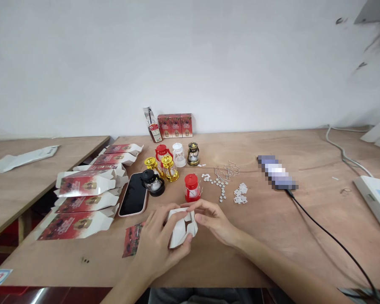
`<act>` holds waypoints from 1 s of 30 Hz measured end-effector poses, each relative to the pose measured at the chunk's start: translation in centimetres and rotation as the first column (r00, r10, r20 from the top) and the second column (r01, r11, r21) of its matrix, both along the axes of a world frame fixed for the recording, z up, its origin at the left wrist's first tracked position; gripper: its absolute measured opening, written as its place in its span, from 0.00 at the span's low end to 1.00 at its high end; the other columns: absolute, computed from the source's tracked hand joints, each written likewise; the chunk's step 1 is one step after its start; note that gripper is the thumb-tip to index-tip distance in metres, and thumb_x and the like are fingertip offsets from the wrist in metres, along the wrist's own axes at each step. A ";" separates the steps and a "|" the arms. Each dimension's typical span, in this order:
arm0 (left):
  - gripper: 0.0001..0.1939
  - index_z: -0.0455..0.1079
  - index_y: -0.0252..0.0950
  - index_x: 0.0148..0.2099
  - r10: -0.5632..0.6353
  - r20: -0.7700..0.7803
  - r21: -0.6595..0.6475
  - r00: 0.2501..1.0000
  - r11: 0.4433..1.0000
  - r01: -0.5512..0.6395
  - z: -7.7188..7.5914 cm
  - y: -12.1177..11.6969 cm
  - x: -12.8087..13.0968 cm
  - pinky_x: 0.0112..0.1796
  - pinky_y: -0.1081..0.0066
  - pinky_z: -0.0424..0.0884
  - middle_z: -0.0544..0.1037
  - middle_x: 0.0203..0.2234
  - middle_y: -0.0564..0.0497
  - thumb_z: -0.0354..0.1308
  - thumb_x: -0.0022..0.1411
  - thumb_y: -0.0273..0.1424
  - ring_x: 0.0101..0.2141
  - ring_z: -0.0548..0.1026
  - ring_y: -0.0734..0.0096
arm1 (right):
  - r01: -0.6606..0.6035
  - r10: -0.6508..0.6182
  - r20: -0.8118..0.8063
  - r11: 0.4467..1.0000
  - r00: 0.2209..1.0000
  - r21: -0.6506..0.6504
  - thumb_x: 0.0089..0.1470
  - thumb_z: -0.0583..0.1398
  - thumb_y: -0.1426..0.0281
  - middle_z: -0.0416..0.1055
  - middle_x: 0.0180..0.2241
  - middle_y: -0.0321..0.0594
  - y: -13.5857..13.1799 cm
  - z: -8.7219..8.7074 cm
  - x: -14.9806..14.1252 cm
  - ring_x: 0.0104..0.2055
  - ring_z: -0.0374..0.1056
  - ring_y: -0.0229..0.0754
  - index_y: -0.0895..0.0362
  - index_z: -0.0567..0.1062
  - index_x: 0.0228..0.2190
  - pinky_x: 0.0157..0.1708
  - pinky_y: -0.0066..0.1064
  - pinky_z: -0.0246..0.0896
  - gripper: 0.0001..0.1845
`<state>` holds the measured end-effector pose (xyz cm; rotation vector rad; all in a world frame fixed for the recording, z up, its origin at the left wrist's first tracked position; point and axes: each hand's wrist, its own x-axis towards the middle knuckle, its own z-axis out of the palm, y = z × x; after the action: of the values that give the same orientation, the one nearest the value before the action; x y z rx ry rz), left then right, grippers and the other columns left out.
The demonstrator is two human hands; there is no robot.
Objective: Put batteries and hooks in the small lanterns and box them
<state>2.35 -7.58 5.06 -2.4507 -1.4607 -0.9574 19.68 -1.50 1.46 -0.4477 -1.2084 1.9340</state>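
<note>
- Head view: a white carton (176, 235) lies between the two hands, above the near part of the wooden surface (256, 257), its flapped end turned toward the right hand.
- Left hand (160, 238): curled around the carton, fingers over the far side and thumb at the near side, gripping it.
- Right hand (215, 219): half open, fingers bent, fingertips at the carton's flapped end; whether they pinch a flap cannot be told.
- Just beyond the hands: a red lantern (192, 188), upright.
- Left of the left hand: a red printed piece (132, 241), lying flat and partly covered by the hand.
- Farther left: a dark-screened phone (133, 196), beside a row of overlapping red-and-white cartons (79, 185) with flaps spread.
- Beyond the phone: a black lantern (153, 184), near two gold lanterns (170, 169).
- Right of the red lantern: small round pieces (222, 185), bent wires (229, 171) and white tabs (240, 193).
- Against the wall: three closed red boxes (175, 125), side by side.
</note>
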 end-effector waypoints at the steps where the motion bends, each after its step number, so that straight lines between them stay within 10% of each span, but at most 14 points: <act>1: 0.16 0.64 0.39 0.49 -0.007 0.002 -0.003 1.000 1.000 0.007 0.0 0.0 0.1 0.42 0.64 0.68 0.70 0.43 0.44 0.54 0.57 0.30 0.44 0.71 0.61 | -0.001 0.001 0.015 1.000 1.000 0.008 0.48 0.67 0.63 0.74 0.41 0.39 -0.1 0.1 -0.1 0.41 0.69 0.39 0.54 0.75 0.34 0.40 0.31 0.64 0.12; 23: 0.13 0.65 0.36 0.44 -0.044 -0.001 0.143 0.999 0.989 0.043 0.3 -0.3 1.1 0.38 0.66 0.69 0.75 0.38 0.44 0.56 0.55 0.28 0.38 0.74 0.63 | 0.007 -0.008 0.024 1.000 1.000 0.028 0.39 0.72 0.64 0.70 0.41 0.36 -0.6 -0.2 -0.5 0.39 0.68 0.37 0.53 0.69 0.37 0.41 0.31 0.62 0.24; 30: 0.16 0.64 0.36 0.44 -0.202 -0.111 0.292 0.973 0.929 0.226 0.0 -1.1 0.5 0.45 0.60 0.68 0.76 0.37 0.45 0.60 0.53 0.30 0.42 0.74 0.62 | -0.112 0.115 -0.015 0.983 0.993 0.144 0.36 0.72 0.61 0.65 0.55 0.43 -0.8 -0.4 -0.6 0.57 0.63 0.47 0.52 0.74 0.41 0.53 0.40 0.60 0.28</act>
<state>2.84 -8.72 5.02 -2.4174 -0.9506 -1.0227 19.11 -2.31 1.06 -0.2857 -1.3727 1.9262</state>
